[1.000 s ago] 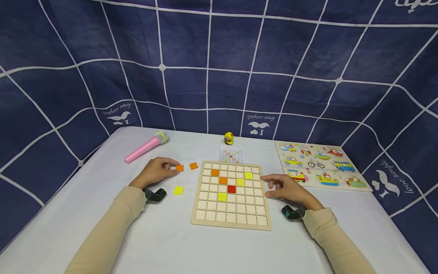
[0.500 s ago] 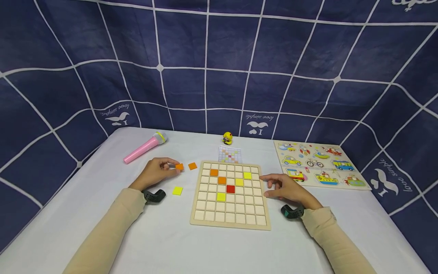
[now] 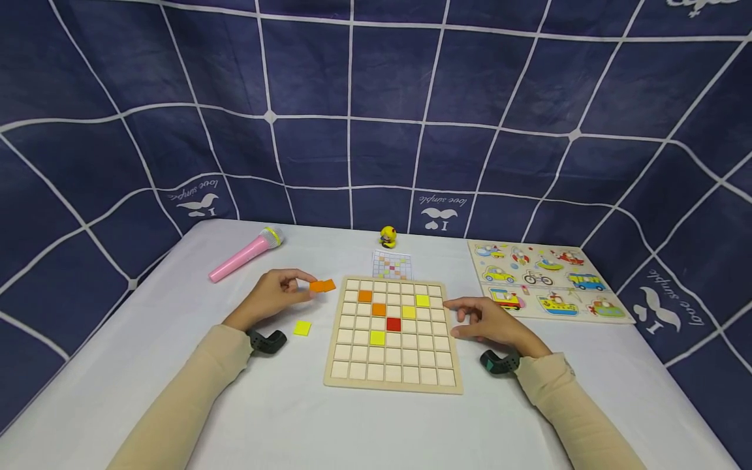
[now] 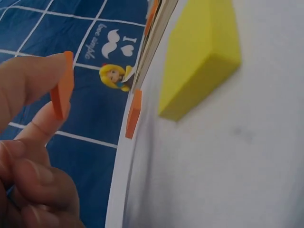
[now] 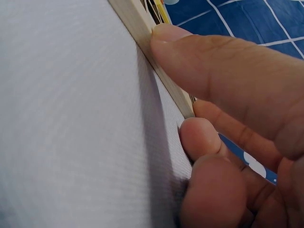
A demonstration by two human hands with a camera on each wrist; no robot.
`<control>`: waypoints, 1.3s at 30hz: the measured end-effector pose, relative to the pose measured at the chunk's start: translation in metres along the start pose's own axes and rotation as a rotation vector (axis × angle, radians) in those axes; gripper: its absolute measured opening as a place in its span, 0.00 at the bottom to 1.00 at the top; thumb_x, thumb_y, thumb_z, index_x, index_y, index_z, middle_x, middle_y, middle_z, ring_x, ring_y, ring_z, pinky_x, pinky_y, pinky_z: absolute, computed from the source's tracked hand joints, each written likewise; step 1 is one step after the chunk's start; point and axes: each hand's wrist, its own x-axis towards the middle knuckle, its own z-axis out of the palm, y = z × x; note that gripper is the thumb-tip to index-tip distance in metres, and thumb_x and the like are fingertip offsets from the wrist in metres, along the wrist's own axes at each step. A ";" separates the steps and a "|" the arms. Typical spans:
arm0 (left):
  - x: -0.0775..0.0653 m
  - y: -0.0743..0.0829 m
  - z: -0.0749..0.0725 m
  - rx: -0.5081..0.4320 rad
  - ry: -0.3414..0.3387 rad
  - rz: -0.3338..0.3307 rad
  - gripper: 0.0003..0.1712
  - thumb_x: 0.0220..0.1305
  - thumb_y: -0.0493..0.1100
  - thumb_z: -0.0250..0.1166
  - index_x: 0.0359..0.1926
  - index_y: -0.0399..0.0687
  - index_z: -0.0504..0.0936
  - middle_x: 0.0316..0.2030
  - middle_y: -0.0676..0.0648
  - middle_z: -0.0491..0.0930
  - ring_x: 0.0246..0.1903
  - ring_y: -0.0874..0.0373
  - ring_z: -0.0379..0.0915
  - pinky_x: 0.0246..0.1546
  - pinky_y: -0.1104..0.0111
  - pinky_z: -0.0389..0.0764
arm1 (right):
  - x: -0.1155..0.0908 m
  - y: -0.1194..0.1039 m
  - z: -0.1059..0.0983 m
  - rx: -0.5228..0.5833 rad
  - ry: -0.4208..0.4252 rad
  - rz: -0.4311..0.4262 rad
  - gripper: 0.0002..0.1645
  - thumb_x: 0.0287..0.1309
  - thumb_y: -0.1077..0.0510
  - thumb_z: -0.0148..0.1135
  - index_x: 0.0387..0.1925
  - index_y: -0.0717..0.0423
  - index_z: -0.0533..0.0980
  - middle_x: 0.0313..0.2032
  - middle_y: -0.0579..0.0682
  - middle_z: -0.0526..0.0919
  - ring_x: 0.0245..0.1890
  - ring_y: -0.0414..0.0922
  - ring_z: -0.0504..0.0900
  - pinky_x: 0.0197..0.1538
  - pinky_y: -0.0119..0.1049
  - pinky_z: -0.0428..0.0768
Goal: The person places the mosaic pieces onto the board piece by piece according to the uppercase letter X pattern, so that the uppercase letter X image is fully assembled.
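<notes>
My left hand (image 3: 276,294) pinches an orange square tile (image 4: 64,85) between thumb and index finger, raised off the table in the left wrist view. A second orange tile (image 4: 134,114) lies on the table just past it; from the head the two appear to overlap. Nearer to me lies a yellow tile (image 3: 302,328). The wooden grid board (image 3: 393,385) carries two orange tiles, one red tile (image 3: 393,324) and several yellow ones. At the board's right edge, my right hand (image 3: 490,320) rests its thumb and index fingertip against the rim, other fingers loosely bent.
Behind the board lie a printed pattern card (image 3: 392,264) and a small yellow-haired figurine (image 3: 388,237). A pink toy microphone (image 3: 247,254) is at the back left. The wooden vehicle puzzle (image 3: 549,281) sits at the back right, before a blue checked cloth (image 3: 382,156).
My left hand has shifted a little to the right with its orange tile, closing the gap to the loose orange tile. The right hand stays at the board's edge.
</notes>
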 end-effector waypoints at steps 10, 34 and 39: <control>-0.001 0.026 0.010 -0.011 -0.018 0.082 0.18 0.64 0.41 0.80 0.53 0.41 0.90 0.23 0.54 0.65 0.24 0.61 0.60 0.28 0.70 0.61 | -0.001 -0.003 0.001 0.017 0.000 0.007 0.37 0.60 0.65 0.79 0.69 0.71 0.76 0.41 0.53 0.77 0.24 0.37 0.67 0.25 0.28 0.69; -0.020 0.085 0.065 0.017 -0.079 0.188 0.17 0.60 0.46 0.83 0.48 0.46 0.91 0.18 0.57 0.62 0.21 0.62 0.59 0.25 0.70 0.58 | 0.001 -0.001 0.001 -0.004 -0.001 0.003 0.36 0.61 0.63 0.79 0.68 0.71 0.77 0.40 0.51 0.77 0.24 0.37 0.68 0.25 0.28 0.69; -0.026 0.096 0.077 0.023 -0.081 0.210 0.15 0.60 0.45 0.83 0.47 0.48 0.92 0.18 0.60 0.60 0.19 0.65 0.56 0.25 0.71 0.56 | 0.001 0.001 0.000 -0.012 0.003 0.019 0.36 0.60 0.62 0.80 0.68 0.69 0.78 0.39 0.50 0.76 0.24 0.38 0.68 0.25 0.28 0.69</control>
